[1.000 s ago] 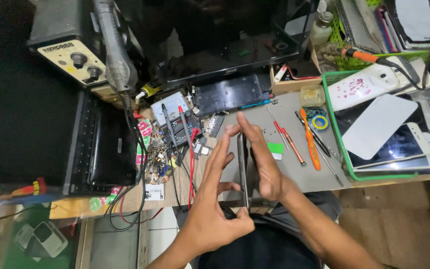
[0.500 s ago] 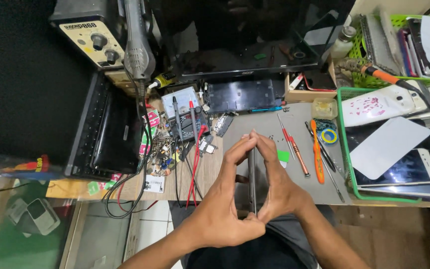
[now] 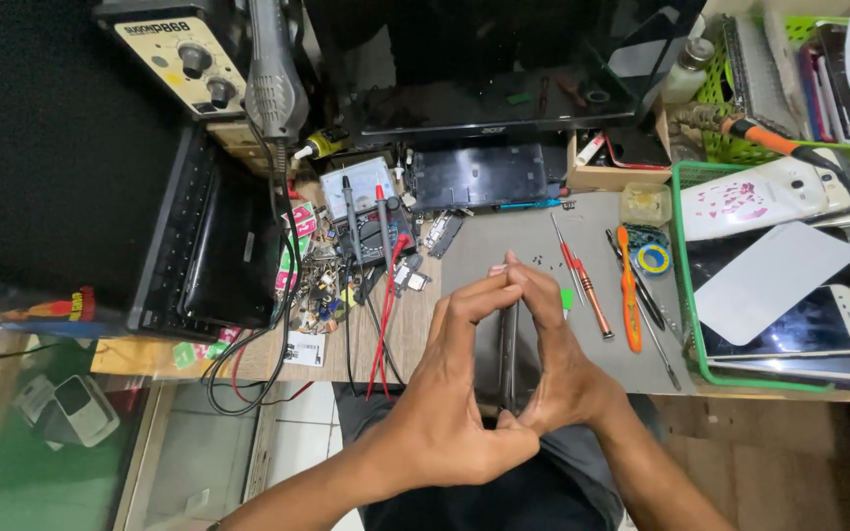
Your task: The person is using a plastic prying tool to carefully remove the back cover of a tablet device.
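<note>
1. My left hand (image 3: 445, 413) and right hand (image 3: 558, 364) are pressed together around a thin dark phone (image 3: 509, 354), held edge-on above the near rim of the tabletop (image 3: 415, 334), over the grey mat (image 3: 504, 241).
2. Grip state: both hands are closed on the phone, palms against its two broad faces, fingertips meeting at its top edge and thumbs meeting at the bottom.
3. I judge the phone light and stiff, but thin and glassy, so probably slippery and easy to crack if squeezed mid-face.
4. I would keep pressure along the long edges and corners, not the middle.
5. Nearby lie orange-handled screwdrivers (image 3: 630, 295), red probe leads (image 3: 386, 295) and a green tray (image 3: 686, 285) of other phones.
</note>
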